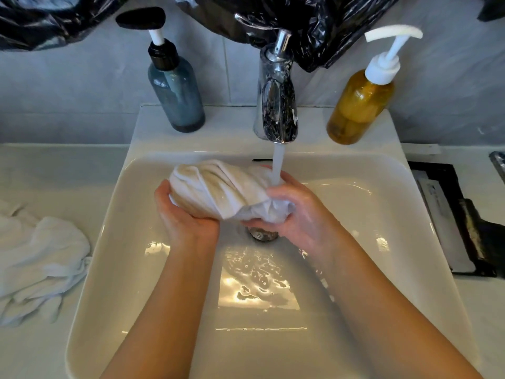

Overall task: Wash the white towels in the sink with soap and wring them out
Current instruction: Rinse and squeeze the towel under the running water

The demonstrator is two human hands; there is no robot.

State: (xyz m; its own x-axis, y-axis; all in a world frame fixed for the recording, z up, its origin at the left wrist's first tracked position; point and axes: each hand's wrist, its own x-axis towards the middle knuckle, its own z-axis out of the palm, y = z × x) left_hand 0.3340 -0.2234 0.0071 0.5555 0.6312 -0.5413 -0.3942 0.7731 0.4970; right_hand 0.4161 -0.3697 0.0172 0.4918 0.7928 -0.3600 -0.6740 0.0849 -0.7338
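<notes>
Sink (382, 214), tap (276, 105), blue bottle (177, 97), amber bottle (358, 105); left grip (185, 214), right grip (297, 212) tight around towel (218, 187)

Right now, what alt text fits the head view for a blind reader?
The left hand and right hand grip a twisted white towel under the running tap, over the sink. A blue bottle and an amber bottle stand behind; a second towel lies on the counter.

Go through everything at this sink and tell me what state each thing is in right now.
Faucet: running.
Towel: wet, bunched and twisted, under the stream.
Left hand: grips the towel's left end.
Right hand: grips its right end, under the stream.
Towel pile: crumpled on the counter, untouched.
Blue pump bottle: upright.
Amber pump bottle: upright.
</notes>
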